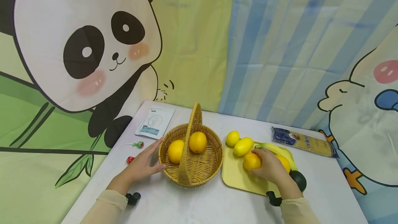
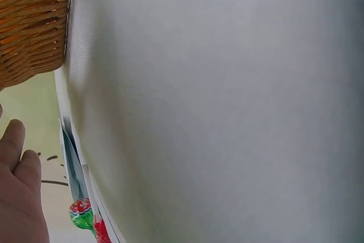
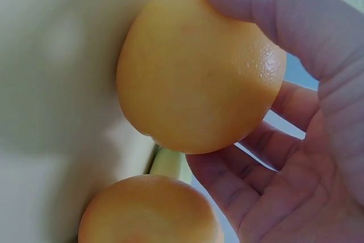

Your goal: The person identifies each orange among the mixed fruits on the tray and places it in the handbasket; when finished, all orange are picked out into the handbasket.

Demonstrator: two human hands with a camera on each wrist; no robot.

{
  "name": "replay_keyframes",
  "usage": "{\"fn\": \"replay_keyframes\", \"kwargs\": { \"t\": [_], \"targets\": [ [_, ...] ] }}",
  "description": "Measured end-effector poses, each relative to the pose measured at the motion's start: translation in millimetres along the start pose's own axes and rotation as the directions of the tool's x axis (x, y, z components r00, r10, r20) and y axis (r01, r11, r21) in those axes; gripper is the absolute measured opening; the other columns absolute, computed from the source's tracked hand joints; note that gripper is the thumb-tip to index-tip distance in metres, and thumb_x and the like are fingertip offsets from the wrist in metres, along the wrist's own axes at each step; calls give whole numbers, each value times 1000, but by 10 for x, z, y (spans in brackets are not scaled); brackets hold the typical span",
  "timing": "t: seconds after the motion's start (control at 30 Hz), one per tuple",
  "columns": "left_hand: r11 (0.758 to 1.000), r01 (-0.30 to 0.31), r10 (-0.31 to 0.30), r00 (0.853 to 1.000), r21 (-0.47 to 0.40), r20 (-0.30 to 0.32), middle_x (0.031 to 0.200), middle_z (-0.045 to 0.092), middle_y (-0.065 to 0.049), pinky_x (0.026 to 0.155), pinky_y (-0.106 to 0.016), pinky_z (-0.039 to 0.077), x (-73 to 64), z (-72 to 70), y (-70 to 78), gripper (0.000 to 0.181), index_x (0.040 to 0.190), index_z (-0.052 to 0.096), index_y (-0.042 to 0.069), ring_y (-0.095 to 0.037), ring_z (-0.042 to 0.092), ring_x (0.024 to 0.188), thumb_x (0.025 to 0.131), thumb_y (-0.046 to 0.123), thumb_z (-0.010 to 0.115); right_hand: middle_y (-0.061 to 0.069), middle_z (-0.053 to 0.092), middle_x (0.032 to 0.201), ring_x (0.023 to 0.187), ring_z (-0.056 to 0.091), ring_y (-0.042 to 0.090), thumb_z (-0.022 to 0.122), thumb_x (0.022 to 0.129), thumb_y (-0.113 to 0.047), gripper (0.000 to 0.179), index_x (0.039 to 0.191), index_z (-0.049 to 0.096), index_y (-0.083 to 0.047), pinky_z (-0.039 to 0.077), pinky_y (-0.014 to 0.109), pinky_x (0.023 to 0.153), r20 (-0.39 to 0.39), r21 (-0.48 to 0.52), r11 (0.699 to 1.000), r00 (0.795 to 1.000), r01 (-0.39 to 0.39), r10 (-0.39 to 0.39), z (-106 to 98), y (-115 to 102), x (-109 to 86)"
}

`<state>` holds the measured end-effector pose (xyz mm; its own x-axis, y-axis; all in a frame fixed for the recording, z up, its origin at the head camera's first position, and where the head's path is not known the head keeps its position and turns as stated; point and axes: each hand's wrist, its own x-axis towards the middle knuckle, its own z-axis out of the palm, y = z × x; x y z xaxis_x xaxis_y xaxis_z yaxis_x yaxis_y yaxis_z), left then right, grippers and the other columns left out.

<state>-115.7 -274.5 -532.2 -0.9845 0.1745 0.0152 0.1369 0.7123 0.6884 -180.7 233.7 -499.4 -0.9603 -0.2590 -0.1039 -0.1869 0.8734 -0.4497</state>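
Observation:
My right hand (image 1: 269, 165) holds an orange (image 1: 252, 161) over the yellow tray (image 1: 231, 178). In the right wrist view the thumb lies along one side of that orange (image 3: 199, 72) and the fingers curl behind it. A second orange (image 3: 151, 211) sits close by, partly covered by the hand in the head view. Two lemons (image 1: 244, 146) and some bananas (image 1: 273, 149) lie along the tray's far side. My left hand (image 1: 141, 163), thumb and fingers spread, is at the left side of the wicker basket (image 1: 202, 175). Inside the basket are two oranges (image 1: 197, 142), one on each side of its arched handle.
A dark green round fruit (image 1: 298, 181) sits at the tray's right corner. Behind it lies a pasta packet (image 1: 304, 142). A white pouch (image 1: 155, 122), a green lollipop (image 1: 140, 144) and a red-wrapped candy (image 1: 130, 159) lie on the left. A printed curtain (image 1: 199, 44) hangs behind the table.

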Motion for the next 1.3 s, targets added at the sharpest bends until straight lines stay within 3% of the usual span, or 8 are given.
{"fn": "replay_keyframes", "kwargs": {
  "t": [0.43,0.73,1.07,1.3],
  "targets": [
    [1000,-8,8,1000,0,-4,174,28,-5,121,-72,32,9,5,-4,106,168,21,34,-42,31,158,84,57,82,14,65,140,124,63,34,94,75,-33,81,143,60,-5,51,60,110,8,100,995,1000,19,-20,-99,-33,-14],
    [1000,-9,9,1000,9,-9,174,28,-6,121,-73,33,11,13,-22,106,168,20,35,-43,32,157,84,57,82,15,64,141,125,62,35,93,77,-36,82,145,59,-6,52,60,108,9,113,993,1000,27,-28,-174,-69,-8],
    [999,-41,41,999,9,-16,174,28,-7,121,-72,33,17,15,-39,105,168,22,28,-43,32,157,86,55,81,17,63,141,125,62,34,92,78,-36,82,147,57,-8,54,58,107,-15,105,993,999,46,-45,-241,-128,26],
    [999,-52,52,999,3,-14,174,29,-6,122,-70,32,8,7,-24,104,168,23,29,-41,33,158,86,53,82,17,65,136,118,64,32,92,78,-36,81,145,58,-6,56,57,103,-47,102,989,994,106,-101,-292,-207,60]
  ]
}}
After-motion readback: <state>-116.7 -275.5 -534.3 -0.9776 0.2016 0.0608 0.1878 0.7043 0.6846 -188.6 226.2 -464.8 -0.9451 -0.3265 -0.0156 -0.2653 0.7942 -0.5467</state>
